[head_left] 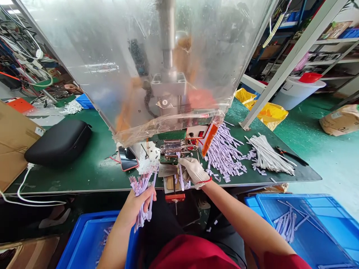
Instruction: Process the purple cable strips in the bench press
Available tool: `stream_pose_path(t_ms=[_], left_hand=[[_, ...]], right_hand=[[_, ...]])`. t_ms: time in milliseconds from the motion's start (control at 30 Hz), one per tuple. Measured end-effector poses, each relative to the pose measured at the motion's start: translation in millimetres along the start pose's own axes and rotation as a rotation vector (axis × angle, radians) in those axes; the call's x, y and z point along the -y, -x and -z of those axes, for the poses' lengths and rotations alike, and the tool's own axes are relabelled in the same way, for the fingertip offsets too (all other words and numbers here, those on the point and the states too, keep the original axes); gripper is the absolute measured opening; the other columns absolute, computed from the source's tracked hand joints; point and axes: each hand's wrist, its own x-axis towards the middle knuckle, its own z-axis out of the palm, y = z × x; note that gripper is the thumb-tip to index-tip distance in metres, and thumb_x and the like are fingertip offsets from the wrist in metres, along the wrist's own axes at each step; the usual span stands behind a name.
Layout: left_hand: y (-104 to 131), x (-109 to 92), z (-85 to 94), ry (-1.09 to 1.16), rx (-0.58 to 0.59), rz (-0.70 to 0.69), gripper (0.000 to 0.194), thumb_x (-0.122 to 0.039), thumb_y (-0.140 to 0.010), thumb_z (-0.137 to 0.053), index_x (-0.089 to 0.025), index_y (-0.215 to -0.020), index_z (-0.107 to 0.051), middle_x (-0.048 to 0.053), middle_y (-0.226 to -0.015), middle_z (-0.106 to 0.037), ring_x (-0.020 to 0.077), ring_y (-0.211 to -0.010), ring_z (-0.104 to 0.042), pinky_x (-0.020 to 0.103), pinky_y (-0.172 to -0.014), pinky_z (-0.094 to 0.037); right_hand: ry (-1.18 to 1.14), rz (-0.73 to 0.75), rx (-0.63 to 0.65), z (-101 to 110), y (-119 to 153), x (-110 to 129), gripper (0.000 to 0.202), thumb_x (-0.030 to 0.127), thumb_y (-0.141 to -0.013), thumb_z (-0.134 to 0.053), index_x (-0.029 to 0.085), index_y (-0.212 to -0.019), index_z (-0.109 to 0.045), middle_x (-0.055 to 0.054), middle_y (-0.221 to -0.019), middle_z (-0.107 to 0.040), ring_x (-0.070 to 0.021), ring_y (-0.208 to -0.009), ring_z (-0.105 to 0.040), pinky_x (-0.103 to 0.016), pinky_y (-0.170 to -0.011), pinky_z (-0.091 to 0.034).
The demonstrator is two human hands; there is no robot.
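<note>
My bare left hand is closed around a bundle of thin lilac strips with reddish tips, in front of the bench's near edge. One strip stands a little apart from the rest, near my thumb. My right hand, in a white knit glove with a red cuff, pinches a single lilac strip. That strip's upper end reaches the small metal fixture of the bench press. Whether its end is clamped there I cannot tell. Above the fixture hangs a cloudy clear guard, with the press ram behind it.
On the green bench lie a lilac strip pile, white strips, pliers, a phone and a black case. Blue trays with some strips sit low on both sides. A metal post rises at right.
</note>
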Motion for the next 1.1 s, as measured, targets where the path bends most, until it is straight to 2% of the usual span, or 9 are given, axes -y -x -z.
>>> stream_pose_path(t_ms=[133, 267, 400, 500, 767, 833, 933, 1033, 1100], left_hand=[[-4, -3, -1.9, -0.042, 0.056, -0.008, 0.037, -0.049, -0.076, -0.071, -0.014, -0.063, -0.068, 0.004, -0.057, -0.065, 0.0055, -0.035, -0.040, 0.020, -0.038, -0.032], [-11, -9, -3.1, -0.066, 0.092, -0.022, 0.033, -0.045, -0.073, -0.075, -0.013, -0.066, -0.069, 0.003, -0.054, -0.064, 0.0063, -0.035, -0.041, 0.021, -0.038, -0.031], [-19, -20, -6.9, -0.167, 0.166, -0.037, 0.032, -0.042, -0.077, -0.074, -0.013, -0.064, -0.068, 0.003, -0.055, -0.064, 0.0068, -0.038, -0.042, 0.021, -0.041, -0.033], [-25, -26, -13.9, -0.272, 0.207, -0.048, 0.031, -0.042, -0.081, -0.071, -0.014, -0.068, -0.069, 0.003, -0.059, -0.066, 0.0076, -0.039, -0.043, 0.022, -0.043, -0.034], [-33, -34, -22.6, -0.457, 0.376, -0.116, 0.039, -0.040, -0.086, -0.062, -0.019, -0.055, -0.051, -0.004, -0.045, -0.047, 0.0105, -0.043, -0.043, 0.024, -0.049, -0.036], [-35, -30, -19.1, -0.426, 0.375, -0.126, 0.039, -0.041, -0.086, -0.062, -0.019, -0.056, -0.049, -0.006, -0.043, -0.041, 0.0103, -0.045, -0.040, 0.025, -0.052, -0.037], [-42, -21, -18.6, -0.338, 0.252, -0.125, 0.033, -0.043, -0.079, -0.069, -0.019, -0.063, -0.052, -0.007, -0.048, -0.040, 0.0102, -0.047, -0.038, 0.024, -0.051, -0.036], [-52, -14, -29.9, -0.387, 0.149, -0.120, 0.026, -0.043, -0.075, -0.072, -0.018, -0.075, -0.062, -0.006, -0.054, -0.049, 0.0123, -0.050, -0.046, 0.024, -0.050, -0.037], [-59, -12, -42.4, -0.460, 0.110, -0.078, 0.032, -0.044, -0.076, -0.069, -0.018, -0.093, -0.069, -0.005, -0.054, -0.055, 0.0151, -0.050, -0.052, 0.025, -0.049, -0.039]], right_hand=[[0.010, -0.001, 0.007, 0, -5, -4, 0.034, 0.046, -0.083, -0.059, 0.020, -0.063, -0.050, 0.002, -0.046, -0.056, -0.0101, -0.030, -0.046, -0.020, -0.028, -0.032], [0.034, 0.013, 0.015, 4, -4, 0, 0.031, 0.046, -0.084, -0.059, 0.021, -0.068, -0.050, 0.003, -0.050, -0.057, -0.0093, -0.032, -0.045, -0.020, -0.030, -0.033], [0.142, 0.136, -0.031, 15, 18, 15, 0.030, 0.049, -0.085, -0.061, 0.020, -0.078, -0.056, 0.003, -0.059, -0.059, -0.0078, -0.038, -0.047, -0.019, -0.035, -0.036], [0.215, 0.265, 0.066, 19, 40, 24, 0.029, 0.049, -0.085, -0.064, 0.020, -0.089, -0.063, 0.001, -0.072, -0.064, -0.0082, -0.049, -0.054, -0.019, -0.044, -0.043], [0.048, 0.265, 0.004, 13, 62, 1, 0.031, 0.047, -0.085, -0.061, 0.018, -0.072, -0.055, 0.003, -0.057, -0.056, -0.0075, -0.042, -0.045, -0.018, -0.040, -0.035], [-0.057, 0.259, -0.062, 35, 61, -1, 0.032, 0.049, -0.084, -0.060, 0.019, -0.074, -0.053, 0.004, -0.057, -0.055, -0.0075, -0.040, -0.043, -0.019, -0.038, -0.033], [-0.013, 0.263, -0.335, 98, 53, 1, 0.040, 0.059, -0.086, -0.054, 0.020, -0.078, -0.053, 0.003, -0.059, -0.055, -0.0091, -0.041, -0.044, -0.021, -0.040, -0.035], [0.609, 0.177, -0.588, 165, 38, 6, 0.047, 0.059, -0.093, -0.041, 0.018, -0.076, -0.058, -0.005, -0.064, -0.062, -0.0148, -0.053, -0.057, -0.025, -0.051, -0.041], [1.014, 0.102, -0.671, 193, 24, 9, 0.042, 0.050, -0.094, -0.044, 0.015, -0.081, -0.064, -0.011, -0.074, -0.068, -0.0208, -0.070, -0.065, -0.027, -0.062, -0.044]])
